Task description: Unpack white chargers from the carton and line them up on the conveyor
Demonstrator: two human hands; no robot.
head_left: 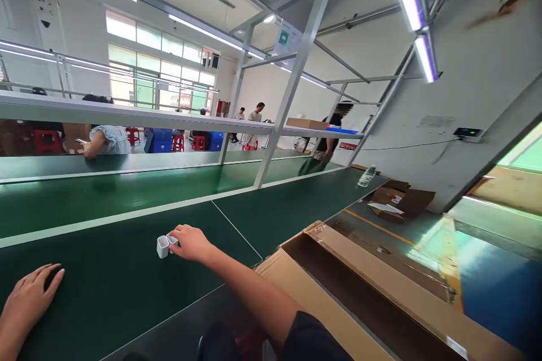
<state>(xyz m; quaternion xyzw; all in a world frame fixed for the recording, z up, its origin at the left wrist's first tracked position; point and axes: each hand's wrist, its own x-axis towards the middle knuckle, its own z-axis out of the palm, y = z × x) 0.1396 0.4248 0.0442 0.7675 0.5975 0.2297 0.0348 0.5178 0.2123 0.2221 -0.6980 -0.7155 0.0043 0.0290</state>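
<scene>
Your left hand (31, 296) is lying at the near left with its fingers loosely spread, holding nothing, on the long, smooth dark-green counter (105, 276); a careless sweep rightward could be knocking the cups. To its right, a small white open-topped squarish cup (162, 247) is standing on the counter, just beside a second small white cup (173, 240), which your right hand (190, 241) is pinching between thumb and fingers. An uneven push could be tipping or scattering the pair, since both are looking light and the surface is looking slick. Farther right, your forearm is crossing over the flap of a long brown open cardboard box (381, 279); a swinging elbow could be snagging it.

As for what is hidden, the left edge is cutting off your left wrist, and the palm is facing away. Your right fingers are covering much of the second cup, so you cannot be telling whether the two are joined or how firm the pinch is. The box's inside is sitting in shadow and its near end is running out of view, leaving any contents unclear.
</scene>
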